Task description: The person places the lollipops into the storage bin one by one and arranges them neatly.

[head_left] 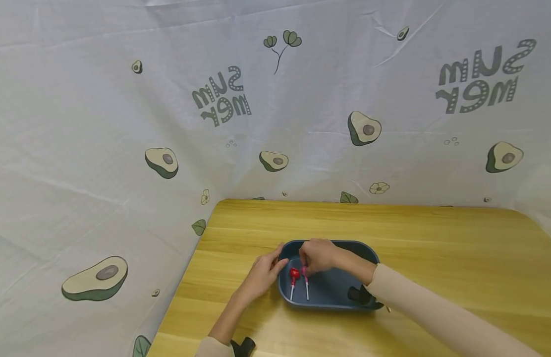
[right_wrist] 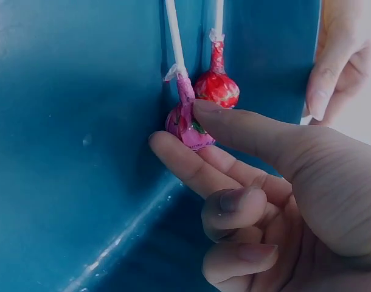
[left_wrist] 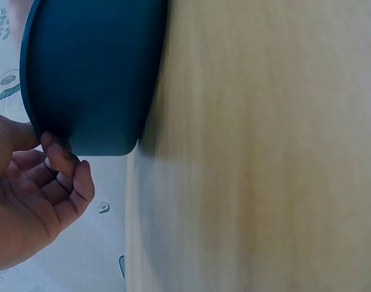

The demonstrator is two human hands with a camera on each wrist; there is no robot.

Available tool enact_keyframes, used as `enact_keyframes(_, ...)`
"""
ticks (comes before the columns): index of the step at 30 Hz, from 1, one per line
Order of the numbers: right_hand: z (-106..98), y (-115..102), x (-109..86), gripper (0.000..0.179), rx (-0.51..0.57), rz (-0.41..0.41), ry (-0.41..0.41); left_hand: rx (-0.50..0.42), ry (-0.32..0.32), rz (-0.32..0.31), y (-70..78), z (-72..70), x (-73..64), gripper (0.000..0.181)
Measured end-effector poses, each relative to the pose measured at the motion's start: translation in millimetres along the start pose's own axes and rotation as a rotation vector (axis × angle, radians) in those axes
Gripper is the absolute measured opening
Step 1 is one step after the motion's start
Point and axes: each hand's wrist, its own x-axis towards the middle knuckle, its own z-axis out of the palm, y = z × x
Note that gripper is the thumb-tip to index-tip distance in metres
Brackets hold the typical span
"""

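Cream fabric covers both forearms: the left sleeve [head_left: 214, 347] at the near edge with a black object [head_left: 244, 347] beside it, the right sleeve [head_left: 436, 307] reaching in from the near right. Beyond them, a wooden table [head_left: 458, 258] bears a dark blue tray [head_left: 326, 291] with rounded corners. In the tray's left part lie a red lollipop [head_left: 294, 274] and, just to its right, a pink lollipop [right_wrist: 185, 91], both with white sticks toward the near side and wrapped heads toward the far side. The left hand [head_left: 263, 273] pinches the tray's left rim between thumb and fingers. The right hand [head_left: 319, 255], reaching over the tray, pinches the pink head between thumb and forefinger, its other fingers curled. Farthest off, behind the table, hangs a white cloth [head_left: 311, 89] printed with avocados, leaves and mirrored "summer" lettering.
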Motion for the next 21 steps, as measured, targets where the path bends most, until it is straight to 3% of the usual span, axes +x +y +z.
enact_keyframes(21,3.3,1.8,2.1,0.02,0.014,0.024,-0.048,-0.005,0.001,0.004,0.8,0.0,-0.3,0.056)
